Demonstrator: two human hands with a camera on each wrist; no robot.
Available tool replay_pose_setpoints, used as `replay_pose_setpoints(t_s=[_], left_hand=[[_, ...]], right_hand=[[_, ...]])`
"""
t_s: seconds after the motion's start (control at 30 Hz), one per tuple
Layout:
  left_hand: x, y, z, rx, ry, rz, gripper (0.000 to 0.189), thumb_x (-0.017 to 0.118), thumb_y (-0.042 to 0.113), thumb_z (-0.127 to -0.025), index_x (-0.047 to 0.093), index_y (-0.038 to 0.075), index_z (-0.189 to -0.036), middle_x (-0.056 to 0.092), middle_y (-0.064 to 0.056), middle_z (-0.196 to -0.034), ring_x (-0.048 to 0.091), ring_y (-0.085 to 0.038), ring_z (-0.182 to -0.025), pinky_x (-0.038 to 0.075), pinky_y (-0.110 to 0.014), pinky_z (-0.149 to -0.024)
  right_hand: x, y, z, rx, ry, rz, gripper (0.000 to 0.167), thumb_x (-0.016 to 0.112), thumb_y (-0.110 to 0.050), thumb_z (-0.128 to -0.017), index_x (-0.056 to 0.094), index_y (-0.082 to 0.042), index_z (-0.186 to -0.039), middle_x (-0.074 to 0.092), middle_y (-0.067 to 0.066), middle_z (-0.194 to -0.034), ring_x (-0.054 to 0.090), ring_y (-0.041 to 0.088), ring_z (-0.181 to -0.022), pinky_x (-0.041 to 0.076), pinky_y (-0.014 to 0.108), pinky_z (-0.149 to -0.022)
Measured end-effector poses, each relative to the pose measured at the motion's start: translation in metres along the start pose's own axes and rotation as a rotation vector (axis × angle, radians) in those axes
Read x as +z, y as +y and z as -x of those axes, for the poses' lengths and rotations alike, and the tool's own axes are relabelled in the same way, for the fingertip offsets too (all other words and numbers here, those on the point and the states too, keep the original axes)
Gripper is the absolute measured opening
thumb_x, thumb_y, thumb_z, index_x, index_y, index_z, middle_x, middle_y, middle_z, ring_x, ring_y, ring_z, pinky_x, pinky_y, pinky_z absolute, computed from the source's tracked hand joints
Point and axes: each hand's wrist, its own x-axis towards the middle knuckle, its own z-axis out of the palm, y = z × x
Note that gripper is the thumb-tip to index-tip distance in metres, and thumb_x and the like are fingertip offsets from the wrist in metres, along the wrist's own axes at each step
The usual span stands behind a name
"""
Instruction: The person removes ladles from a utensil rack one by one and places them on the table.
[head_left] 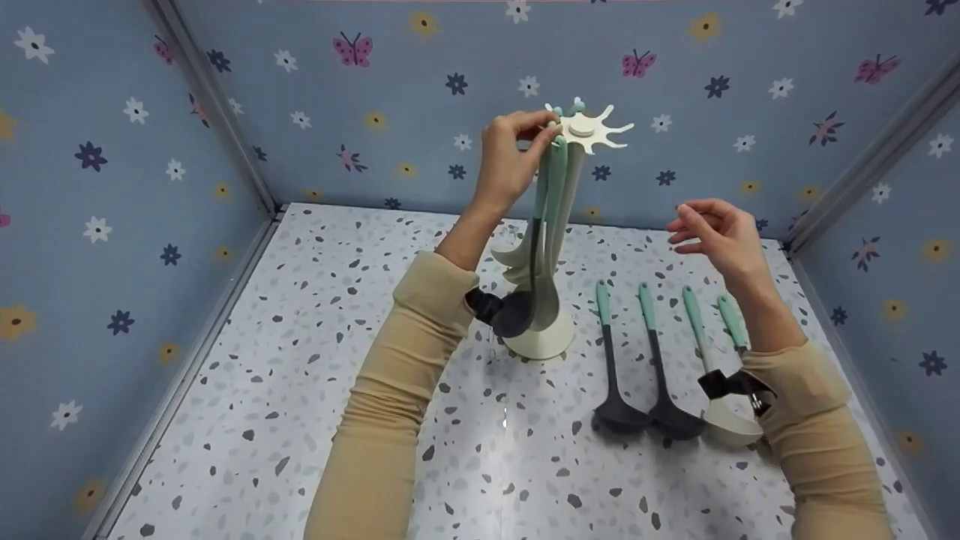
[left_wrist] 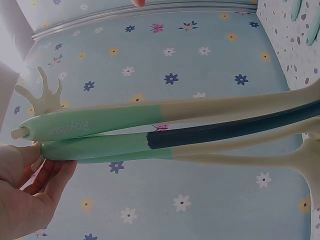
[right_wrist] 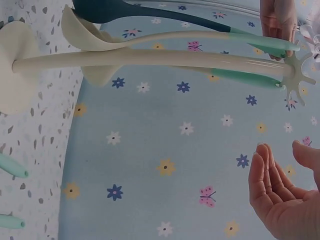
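A cream utensil stand point(head_left: 589, 133) with a star-shaped hook top rises from its round base. My left hand point(head_left: 514, 154) is at the stand's top, pinching the mint handle end of a black ladle point(head_left: 514, 316) by the hooks. In the left wrist view, that black ladle's handle point(left_wrist: 95, 146) lies between the left fingers, beside a cream utensil's mint handle point(left_wrist: 95, 122). A cream ladle point(head_left: 547, 304) and other cream utensils hang on the stand's left side. To the right, my right hand point(head_left: 720, 232) is in the air with its fingers loosely bent, holding nothing.
On the speckled table point(head_left: 300, 420) lie a black ladle point(head_left: 621, 414), another black ladle point(head_left: 675, 420) and a cream ladle point(head_left: 731, 427). A further mint handle point(head_left: 731, 319) is partly hidden under the right forearm. Flower-patterned walls point(head_left: 375, 150) enclose the back and sides.
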Motion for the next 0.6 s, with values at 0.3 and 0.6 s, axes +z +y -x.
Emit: replay_pose_setpoints(t_s=[0.3, 0.6], left_hand=[[-0.001, 0.003, 0.001, 0.002, 0.001, -0.011, 0.019, 0.06, 0.011, -0.084, 0.067, -0.001, -0.098, 0.063, -0.009, -0.09, 0.057, -0.014, -0.079, 0.048, -0.018, -0.067], [-0.001, 0.002, 0.002, -0.004, -0.001, -0.011, 0.019, 0.059, 0.012, -0.085, 0.067, 0.001, -0.098, 0.062, -0.009, -0.089, 0.056, -0.013, -0.078, 0.047, -0.018, -0.067]], right_hand=[[0.014, -0.024, -0.02, -0.009, -0.014, 0.007, 0.024, 0.058, -0.016, -0.086, 0.057, 0.001, -0.102, 0.064, 0.009, -0.078, 0.061, 0.017, -0.067, 0.051, 0.023, -0.058], [0.029, -0.042, -0.037, 0.011, -0.031, -0.018, 0.029, 0.06, -0.02, -0.085, 0.055, 0.001, -0.104, 0.064, 0.009, -0.078, 0.061, 0.018, -0.066, 0.051, 0.023, -0.058]])
